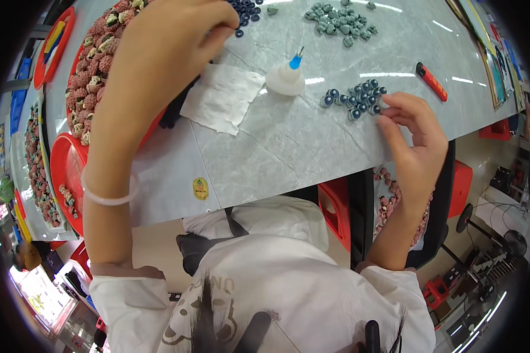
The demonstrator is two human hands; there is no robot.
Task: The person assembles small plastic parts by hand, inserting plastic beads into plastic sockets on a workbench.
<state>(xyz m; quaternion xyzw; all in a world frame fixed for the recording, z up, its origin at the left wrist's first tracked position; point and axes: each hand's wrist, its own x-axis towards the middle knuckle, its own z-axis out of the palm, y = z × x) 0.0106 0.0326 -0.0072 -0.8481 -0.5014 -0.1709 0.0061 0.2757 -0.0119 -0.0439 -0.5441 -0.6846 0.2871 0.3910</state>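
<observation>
At the upper left, my left hand (pixel 179 38) reaches over the table with its fingers curled together, next to a pile of small dark blue rings (pixel 250 10). Whatever its fingertips hold, if anything, is hidden. On the right, my right hand (pixel 417 130) has thumb and forefinger a little apart at the edge of a cluster of small dark blue, bead-like pieces with pale sides (pixel 359 97). One piece lies right by those fingertips. Between the hands stand a white squeeze bottle (pixel 285 81) with a blue needle tip and a crumpled white tissue (pixel 221 97).
Grey-green small pieces (pixel 338 23) are heaped at the far side. A red lighter (pixel 431 82) lies at the right. Many pink figures (pixel 91 76) fill a red tray at left, beside another red tray (pixel 62 159). A bin of pink pieces (pixel 386 203) sits below the table edge.
</observation>
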